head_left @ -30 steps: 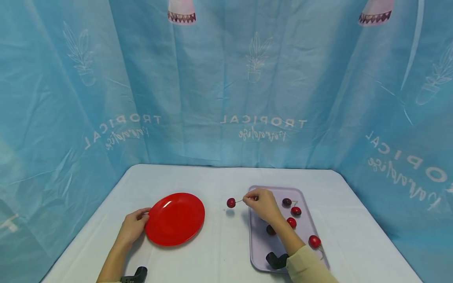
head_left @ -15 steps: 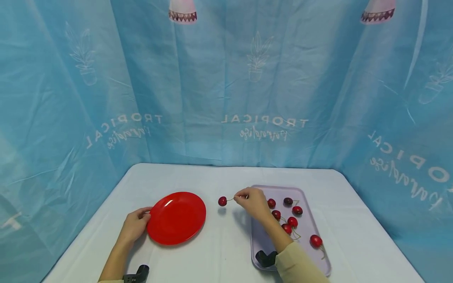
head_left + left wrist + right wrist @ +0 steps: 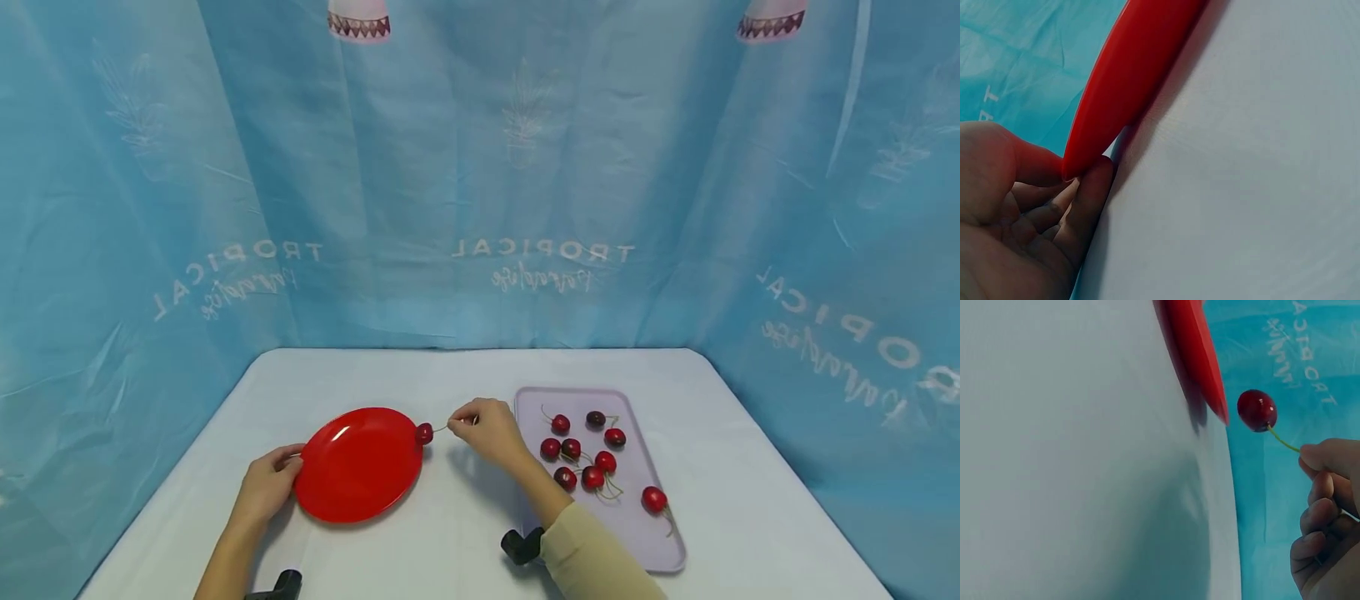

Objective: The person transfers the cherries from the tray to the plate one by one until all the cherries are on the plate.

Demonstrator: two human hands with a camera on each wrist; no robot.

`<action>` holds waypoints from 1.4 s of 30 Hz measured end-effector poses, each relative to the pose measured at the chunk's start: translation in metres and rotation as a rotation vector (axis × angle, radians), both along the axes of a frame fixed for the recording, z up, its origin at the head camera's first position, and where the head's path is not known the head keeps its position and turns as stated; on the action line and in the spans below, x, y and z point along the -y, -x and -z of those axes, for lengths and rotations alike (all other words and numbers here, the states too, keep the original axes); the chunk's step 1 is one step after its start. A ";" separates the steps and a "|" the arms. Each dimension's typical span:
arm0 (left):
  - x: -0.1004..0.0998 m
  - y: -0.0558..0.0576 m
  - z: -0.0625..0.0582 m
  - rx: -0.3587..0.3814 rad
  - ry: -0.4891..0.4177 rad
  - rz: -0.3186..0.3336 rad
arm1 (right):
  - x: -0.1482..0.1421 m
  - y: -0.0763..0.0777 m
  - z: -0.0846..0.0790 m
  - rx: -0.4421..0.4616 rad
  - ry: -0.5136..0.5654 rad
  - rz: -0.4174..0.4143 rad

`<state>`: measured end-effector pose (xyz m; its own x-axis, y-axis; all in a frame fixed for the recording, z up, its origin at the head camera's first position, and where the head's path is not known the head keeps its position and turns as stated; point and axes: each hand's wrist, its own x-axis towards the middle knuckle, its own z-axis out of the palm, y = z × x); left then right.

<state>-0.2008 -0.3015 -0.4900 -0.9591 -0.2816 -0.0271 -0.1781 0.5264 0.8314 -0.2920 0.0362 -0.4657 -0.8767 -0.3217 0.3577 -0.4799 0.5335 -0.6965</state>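
A red plate [image 3: 360, 467] lies on the white table, left of centre. My left hand [image 3: 264, 487] grips its left rim; in the left wrist view the thumb is on top and the fingers [image 3: 1088, 206] lie beneath the edge. Between thumb and index finger my right hand [image 3: 489, 429] pinches the stem of a dark red cherry [image 3: 1257, 410]. The cherry hangs in the air at the plate's right rim, in the head view overlapping it slightly. In the right wrist view a gap shows between the cherry and the plate [image 3: 1200, 356].
A pale purple tray [image 3: 630, 533] stands on the right of the white table [image 3: 420, 558], partly behind the right forearm. Several cherries with stems lie in it, one cherry [image 3: 654, 500] near its right edge. A blue printed curtain [image 3: 480, 183] surrounds the table's back and sides.
My right hand has carried the cherry leftward from beside the tray to the plate's right rim. The left hand stays on the plate. More cherries in the tray are now uncovered.
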 end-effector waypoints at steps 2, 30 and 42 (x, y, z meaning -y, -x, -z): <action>0.001 0.000 -0.002 -0.007 0.002 -0.003 | 0.008 0.000 0.000 -0.007 0.004 -0.013; 0.003 -0.002 0.003 -0.017 0.028 -0.001 | 0.065 -0.017 0.012 0.145 0.120 -0.080; 0.003 0.001 0.005 -0.010 0.026 -0.018 | 0.087 -0.025 0.017 0.167 0.051 -0.112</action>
